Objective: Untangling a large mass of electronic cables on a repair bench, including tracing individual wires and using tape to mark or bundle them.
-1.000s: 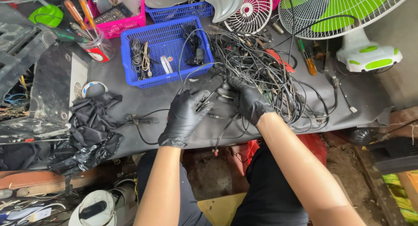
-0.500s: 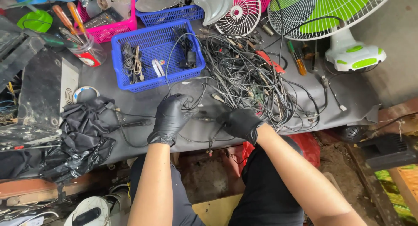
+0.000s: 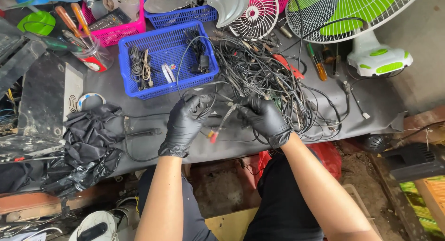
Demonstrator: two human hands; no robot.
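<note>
Cable (image 3: pixel 222 122) with coloured plugs (red and yellow) spans both gloved hands: left hand (image 3: pixel 186 125) and right hand (image 3: pixel 263 118) pinch it closed, stretching it clear of the tangled wire pile (image 3: pixel 264 74).

Upper left: a pink basket (image 3: pixel 121 31) is holding a remote, and a red cup (image 3: pixel 95 60) is carrying screwdrivers.
Upper middle: a blue basket (image 3: pixel 139 90) is sitting on the grey cloth, with small coiled leads inside.
Upper right: a green and white fan (image 3: pixel 371 18) is standing on its base.
Left side: a black cloth (image 3: pixel 90 134) is lying crumpled beside a black metal case (image 3: pixel 39 106).
</note>
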